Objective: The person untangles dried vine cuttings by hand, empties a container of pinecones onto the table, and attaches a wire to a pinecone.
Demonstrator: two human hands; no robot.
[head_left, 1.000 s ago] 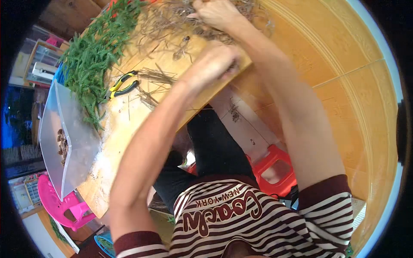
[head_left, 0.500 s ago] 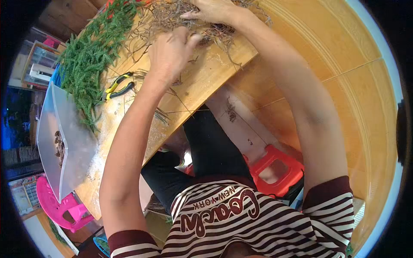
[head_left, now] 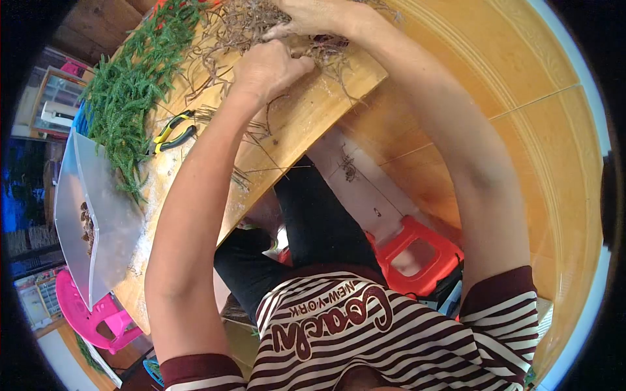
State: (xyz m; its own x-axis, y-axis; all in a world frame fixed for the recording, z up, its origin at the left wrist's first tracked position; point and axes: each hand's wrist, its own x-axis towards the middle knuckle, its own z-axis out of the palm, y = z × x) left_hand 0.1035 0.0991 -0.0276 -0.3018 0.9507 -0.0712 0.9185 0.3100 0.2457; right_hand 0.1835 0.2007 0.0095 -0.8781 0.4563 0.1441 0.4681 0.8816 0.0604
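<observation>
A tangled heap of dried brown twigs [head_left: 238, 26] lies at the far end of the wooden table. My left hand [head_left: 270, 68] is closed at the heap's near edge, its knuckles up and thumb pointing right. Whatever its curled fingers hold is hidden beneath them. Just beyond it, my right hand [head_left: 310, 16] reaches into the twigs and seems to grip some, thumb towards the left; the top of the frame cuts off part of it. Yellow-and-black pliers [head_left: 173, 132] rest left of my left forearm. Thin cut stems [head_left: 207, 115] lie beside the pliers.
Green artificial pine sprigs [head_left: 124, 98] cover the table's left side. A translucent plastic bin [head_left: 117, 221] with brown bits stands at the left edge. Below are a red stool [head_left: 424, 254] and a pink stool [head_left: 98, 319]. The wooden table [head_left: 313, 104] ends above my legs.
My left hand has shifted slightly right and closer to my right hand. My right hand has moved a little left within the twigs. The whole view has shifted slightly.
</observation>
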